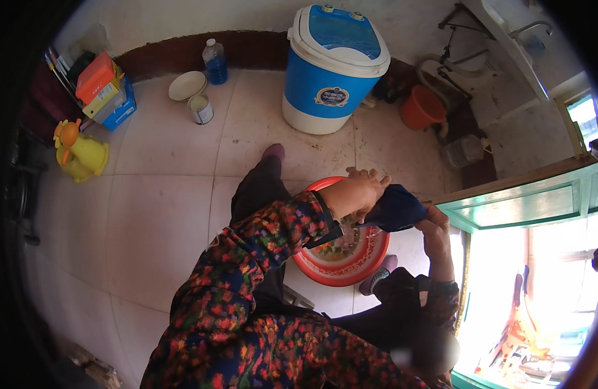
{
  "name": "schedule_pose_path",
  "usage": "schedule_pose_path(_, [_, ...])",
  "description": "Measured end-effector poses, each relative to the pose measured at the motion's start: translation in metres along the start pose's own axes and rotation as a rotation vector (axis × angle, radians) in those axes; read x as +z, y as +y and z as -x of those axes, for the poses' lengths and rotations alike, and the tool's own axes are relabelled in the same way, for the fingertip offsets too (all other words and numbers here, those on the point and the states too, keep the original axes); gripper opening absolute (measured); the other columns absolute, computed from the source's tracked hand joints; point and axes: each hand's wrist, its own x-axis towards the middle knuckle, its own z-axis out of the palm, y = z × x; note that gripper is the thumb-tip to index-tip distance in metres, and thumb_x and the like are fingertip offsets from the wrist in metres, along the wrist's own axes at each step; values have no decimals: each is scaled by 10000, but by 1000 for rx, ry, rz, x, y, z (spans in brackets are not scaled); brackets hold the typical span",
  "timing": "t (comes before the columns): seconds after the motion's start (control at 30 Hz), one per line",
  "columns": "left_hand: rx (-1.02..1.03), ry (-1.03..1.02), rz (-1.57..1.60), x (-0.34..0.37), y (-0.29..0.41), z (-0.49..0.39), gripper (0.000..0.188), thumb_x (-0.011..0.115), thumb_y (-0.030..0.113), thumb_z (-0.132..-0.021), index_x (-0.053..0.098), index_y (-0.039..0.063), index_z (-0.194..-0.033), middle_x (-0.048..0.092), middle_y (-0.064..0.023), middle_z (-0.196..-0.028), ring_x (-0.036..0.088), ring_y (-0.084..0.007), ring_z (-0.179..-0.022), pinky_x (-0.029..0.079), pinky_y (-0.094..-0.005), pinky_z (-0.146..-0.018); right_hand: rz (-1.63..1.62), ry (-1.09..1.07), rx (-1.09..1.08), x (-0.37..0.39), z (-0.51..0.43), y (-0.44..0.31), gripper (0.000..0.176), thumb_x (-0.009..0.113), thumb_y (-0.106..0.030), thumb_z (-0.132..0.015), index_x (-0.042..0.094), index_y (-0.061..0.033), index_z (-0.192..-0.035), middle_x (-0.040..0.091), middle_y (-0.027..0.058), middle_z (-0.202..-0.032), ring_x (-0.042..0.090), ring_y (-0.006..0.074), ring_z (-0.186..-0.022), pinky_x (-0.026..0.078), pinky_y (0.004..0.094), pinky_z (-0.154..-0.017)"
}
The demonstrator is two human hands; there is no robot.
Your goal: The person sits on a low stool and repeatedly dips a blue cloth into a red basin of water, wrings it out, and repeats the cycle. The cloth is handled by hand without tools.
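Note:
A dark blue cloth (400, 208) is stretched between my two hands, over the right side of a red enamel basin (338, 278). My left hand (360, 190) reaches across above the basin and grips the cloth's left end. At its right end, my right hand (436, 224) pinches the fabric between thumb and fingers. The basin stands on the floor between my feet and has a white pattern on its rim. Inside it the bottom is partly visible, with a coloured print and what looks like shallow water. My left forearm hides part of the basin.
A small blue and white washing machine (334, 73) stands by the wall ahead. Right of it are an orange bucket (422, 108) and a clear plastic jug (465, 151). A green-framed door (527, 204) is close on my right. Shoeboxes (104, 92) and a yellow watering can (87, 158) stand left.

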Motion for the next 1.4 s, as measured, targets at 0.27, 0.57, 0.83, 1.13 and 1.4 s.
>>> schedule_pose_path(0.27, [175, 179, 840, 27, 14, -32, 801, 821, 122, -615, 440, 45, -1315, 609, -243, -1107, 602, -371, -1053, 483, -374, -888, -736, -43, -136, -10, -6, 15, 479, 426, 68, -645, 599, 19, -1089, 651, 137, -1063, 622, 250, -1022, 457, 370, -979])
schedule_pose_path(0.57, [-35, 469, 1639, 30, 10, -56, 473, 483, -145, -671, 548, -46, -1129, 625, -139, -965, 626, -216, -875, 523, -310, -768, -674, -116, 198, -7, -7, 30, 545, 453, 1, -688, 501, 70, -1226, 591, 173, -1193, 580, 285, -1117, 400, 500, -1056])
schedule_pose_path(0.83, [-13, 324, 1728, 17, 14, -40, 481, 481, -127, -679, 555, -42, -1146, 625, -147, -1003, 623, -227, -911, 519, -315, -805, -270, -6, 42, 5, -20, 30, 566, 490, -514, -942, 474, -99, -1326, 551, 70, -1256, 522, 207, -1179, 426, 388, -988])
schedule_pose_path(1.13, [-441, 198, 2007, 21, 22, -39, 364, 583, -21, -704, 559, -43, -1066, 603, -176, -1034, 606, -270, -941, 521, -429, -777, -734, -178, 168, 41, -22, 45, 543, 607, -400, -914, 479, -44, -1304, 579, 95, -1231, 559, 203, -1146, 461, 393, -980])
schedule_pose_path(1.4, [-357, 234, 2246, 34, 37, -39, 545, 702, 450, -817, 523, 26, -1108, 554, -124, -1084, 542, -249, -1008, 455, -411, -916, -846, -88, 387, 64, -18, 60, 374, 698, -210, -859, 548, -57, -1166, 641, 74, -1003, 630, 193, -858, 535, 346, -696])
